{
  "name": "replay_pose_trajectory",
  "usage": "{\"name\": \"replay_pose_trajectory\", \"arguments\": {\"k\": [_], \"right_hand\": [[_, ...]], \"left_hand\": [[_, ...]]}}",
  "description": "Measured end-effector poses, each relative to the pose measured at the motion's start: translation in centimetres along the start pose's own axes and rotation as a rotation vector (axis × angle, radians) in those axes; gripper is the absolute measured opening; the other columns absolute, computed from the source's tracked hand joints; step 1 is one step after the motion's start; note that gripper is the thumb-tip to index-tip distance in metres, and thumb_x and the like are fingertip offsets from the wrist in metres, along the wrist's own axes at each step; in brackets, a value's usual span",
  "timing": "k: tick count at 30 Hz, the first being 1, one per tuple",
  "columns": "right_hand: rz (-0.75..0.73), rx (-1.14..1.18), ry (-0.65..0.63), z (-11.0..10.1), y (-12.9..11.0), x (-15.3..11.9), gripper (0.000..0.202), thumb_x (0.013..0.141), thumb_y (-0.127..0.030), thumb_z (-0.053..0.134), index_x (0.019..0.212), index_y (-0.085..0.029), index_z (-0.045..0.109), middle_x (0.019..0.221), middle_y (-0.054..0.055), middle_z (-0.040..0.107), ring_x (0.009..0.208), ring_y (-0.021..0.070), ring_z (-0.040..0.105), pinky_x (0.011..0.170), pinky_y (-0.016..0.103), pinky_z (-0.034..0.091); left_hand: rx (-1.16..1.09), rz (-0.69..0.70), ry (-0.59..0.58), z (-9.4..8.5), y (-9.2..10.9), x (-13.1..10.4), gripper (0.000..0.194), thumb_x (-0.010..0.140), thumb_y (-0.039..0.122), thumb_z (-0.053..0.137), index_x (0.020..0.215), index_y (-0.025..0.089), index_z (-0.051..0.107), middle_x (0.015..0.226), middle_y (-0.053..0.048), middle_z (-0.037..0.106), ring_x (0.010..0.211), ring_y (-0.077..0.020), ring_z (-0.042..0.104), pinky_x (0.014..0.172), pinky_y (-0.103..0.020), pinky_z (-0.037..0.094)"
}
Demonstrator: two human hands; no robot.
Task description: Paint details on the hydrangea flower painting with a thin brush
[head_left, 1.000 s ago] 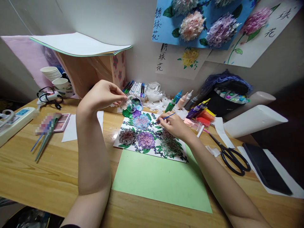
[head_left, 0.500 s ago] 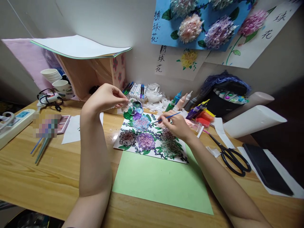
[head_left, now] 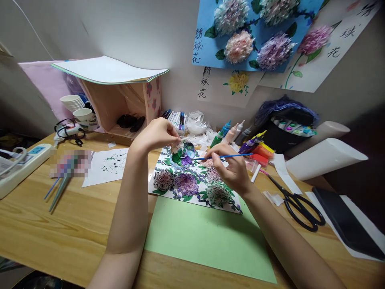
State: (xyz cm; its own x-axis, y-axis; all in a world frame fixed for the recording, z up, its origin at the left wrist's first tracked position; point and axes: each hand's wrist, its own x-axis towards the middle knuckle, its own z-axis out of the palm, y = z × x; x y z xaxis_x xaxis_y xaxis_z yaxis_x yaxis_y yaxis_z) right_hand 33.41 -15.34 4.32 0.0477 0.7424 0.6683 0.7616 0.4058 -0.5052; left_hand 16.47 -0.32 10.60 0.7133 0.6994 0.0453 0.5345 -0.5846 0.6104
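Observation:
Pinched in my left hand is the rim of a small round palette smeared with green, purple and blue paint. It hangs over the upper left of a white flower picture. My right hand has its fingers closed round a thin blue paintbrush. The brush tip points left and lies at the purple paint on the palette's right edge. Textured pink, purple and green blossoms with dark vines cover the picture, which overlaps a green sheet.
Scissors, a black phone-like slab and a white roll lie at the right. Paint bottles and markers stand behind the picture. A paint-marked paper and power strip are left.
My left hand has moved the palette right and slightly down over the picture. The brush has turned level, its tip now at the palette instead of above the picture. The camera view has shifted a little.

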Motion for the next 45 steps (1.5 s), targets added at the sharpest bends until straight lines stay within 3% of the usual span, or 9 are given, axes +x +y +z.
{"name": "replay_pose_trajectory", "arguments": {"k": [3,7,12,16,20,31,45], "right_hand": [[-0.013,-0.001,0.043,-0.1,0.1,0.1,0.019,0.087,-0.02,0.043,0.077,-0.021,0.06,0.074,0.002,0.063,0.074,0.0167,0.058,0.071,0.032,0.044],[0.01,0.008,-0.005,-0.4,0.4,0.1,0.019,0.088,-0.022,0.045,0.08,-0.021,0.062,0.077,0.002,0.065,0.077,0.0173,0.06,0.072,0.033,0.046],[0.137,-0.015,0.116,-0.4,1.8,0.2,0.024,0.092,-0.026,0.041,0.085,-0.022,0.063,0.072,0.001,0.066,0.077,0.0175,0.062,0.075,0.034,0.045],[0.177,-0.196,-0.061,0.7,3.7,0.0,0.03,0.091,-0.028,0.043,0.068,-0.02,0.06,0.074,0.004,0.067,0.077,0.0189,0.061,0.073,0.033,0.043],[0.241,-0.224,-0.163,1.9,5.3,-0.5,0.034,0.092,-0.028,0.04,0.067,-0.02,0.06,0.078,0.005,0.068,0.082,0.0201,0.062,0.075,0.032,0.043],[0.296,-0.21,-0.241,2.4,6.1,-0.7,0.033,0.093,-0.028,0.038,0.07,-0.02,0.06,0.08,0.005,0.069,0.085,0.0198,0.061,0.079,0.031,0.042],[0.27,-0.215,-0.231,2.3,6.0,-0.6,0.036,0.093,-0.028,0.038,0.065,-0.019,0.059,0.078,0.005,0.068,0.083,0.019,0.061,0.079,0.03,0.042]], "left_hand": [[0.004,-0.001,-0.005,0.0,0.1,0.0,0.015,0.064,0.028,0.066,0.067,0.014,0.071,0.06,-0.004,0.067,0.059,-0.0133,0.058,0.054,-0.024,0.04],[0.004,-0.031,0.004,-0.1,-0.2,0.0,0.014,0.064,0.027,0.067,0.066,0.014,0.071,0.057,-0.004,0.065,0.056,-0.0126,0.057,0.053,-0.024,0.04],[-0.013,-0.069,0.02,-0.4,-1.1,0.2,0.014,0.064,0.027,0.067,0.066,0.013,0.071,0.059,-0.005,0.066,0.057,-0.0135,0.059,0.055,-0.025,0.042],[-0.038,-0.106,0.029,-0.8,-1.8,0.1,0.016,0.062,0.028,0.069,0.068,0.013,0.072,0.061,-0.007,0.067,0.06,-0.0154,0.06,0.057,-0.026,0.044],[-0.057,-0.141,0.045,-1.2,-2.1,-0.1,0.018,0.061,0.029,0.07,0.07,0.014,0.072,0.062,-0.008,0.067,0.062,-0.0164,0.061,0.057,-0.027,0.044],[-0.051,-0.147,0.061,-1.3,-2.1,-0.3,0.021,0.06,0.032,0.071,0.07,0.014,0.073,0.062,-0.008,0.067,0.062,-0.0165,0.06,0.055,-0.026,0.044],[-0.046,-0.152,0.062,-1.4,-1.9,-0.4,0.022,0.061,0.033,0.071,0.071,0.014,0.073,0.063,-0.008,0.068,0.064,-0.0173,0.062,0.057,-0.027,0.044]]}}
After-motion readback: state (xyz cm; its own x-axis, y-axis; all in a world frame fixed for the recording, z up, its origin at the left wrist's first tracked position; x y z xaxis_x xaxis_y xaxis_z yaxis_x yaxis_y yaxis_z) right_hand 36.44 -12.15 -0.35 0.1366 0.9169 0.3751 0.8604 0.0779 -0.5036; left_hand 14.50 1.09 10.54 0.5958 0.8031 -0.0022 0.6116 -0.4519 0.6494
